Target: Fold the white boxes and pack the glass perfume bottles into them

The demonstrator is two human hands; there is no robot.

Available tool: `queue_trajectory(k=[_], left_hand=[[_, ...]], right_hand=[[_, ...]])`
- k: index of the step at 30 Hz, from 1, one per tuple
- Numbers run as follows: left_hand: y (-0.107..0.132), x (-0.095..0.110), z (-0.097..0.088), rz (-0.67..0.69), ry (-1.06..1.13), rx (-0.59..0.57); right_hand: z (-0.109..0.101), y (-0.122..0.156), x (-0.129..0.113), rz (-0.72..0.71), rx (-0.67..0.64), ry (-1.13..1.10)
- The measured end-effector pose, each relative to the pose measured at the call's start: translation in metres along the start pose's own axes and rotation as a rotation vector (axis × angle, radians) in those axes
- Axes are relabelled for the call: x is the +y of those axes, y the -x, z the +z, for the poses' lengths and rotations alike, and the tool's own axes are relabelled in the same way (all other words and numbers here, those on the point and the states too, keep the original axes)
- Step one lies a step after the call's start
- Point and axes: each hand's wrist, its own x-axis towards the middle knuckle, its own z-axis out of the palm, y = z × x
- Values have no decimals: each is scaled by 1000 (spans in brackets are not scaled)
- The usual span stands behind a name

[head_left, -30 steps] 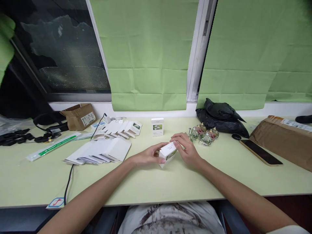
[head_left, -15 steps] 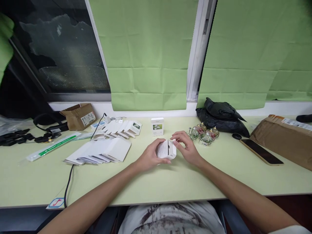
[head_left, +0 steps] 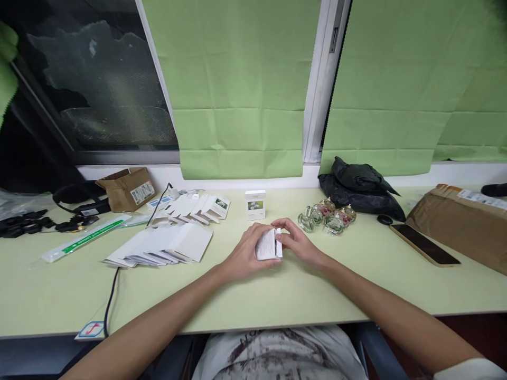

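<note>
A small white carton [head_left: 266, 245] with fine printed text is held above the middle of the table. My left hand [head_left: 244, 252] wraps round it from the left, thumb along the near edge. At the carton's right end, my right hand [head_left: 298, 241] has its fingers bent against the end flap; part of the flap is hidden by them. Just beyond stands a matching white box [head_left: 255, 206] upright, with a green picture on its front. Several clear glass and coloured ornaments [head_left: 333, 222] lie to the right of it.
Flattened white cartons [head_left: 182, 243] lie in rows at the left. A brown box [head_left: 130, 190], a green-labelled packet [head_left: 89, 240] and a black cable [head_left: 113, 295] are farther left. On the right are a black bag [head_left: 360, 190], a phone [head_left: 425, 245] and a brown package [head_left: 461, 224].
The carton has turned so its printed side faces me more, and its end gap looks narrower. My right hand has come in lower and closer, fingers now against the flap.
</note>
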Motion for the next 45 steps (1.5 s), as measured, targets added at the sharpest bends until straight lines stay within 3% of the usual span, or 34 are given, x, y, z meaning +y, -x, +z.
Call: queue_trajectory(k=[9, 13, 19, 23, 27, 36, 45], left_hand=[[0, 1, 2, 6, -11, 17], [2, -1, 3, -14, -57, 18], [0, -4, 5, -73, 111, 27], [1, -3, 2, -100, 245, 25], [1, -1, -2, -104, 248, 15], [-3, -12, -13, -18, 21, 88], [-7, -16, -11, -40, 59, 141]], right_hand=[[0, -2, 11, 2, -25, 6], [3, -3, 18, -47, 62, 77], [8, 3, 7, -219, 270, 282], [6, 9, -6, -344, 203, 518], [2, 9, -9, -354, 227, 614], [-4, 2, -4, -384, 173, 670], [-6, 3, -6, -356, 170, 645]])
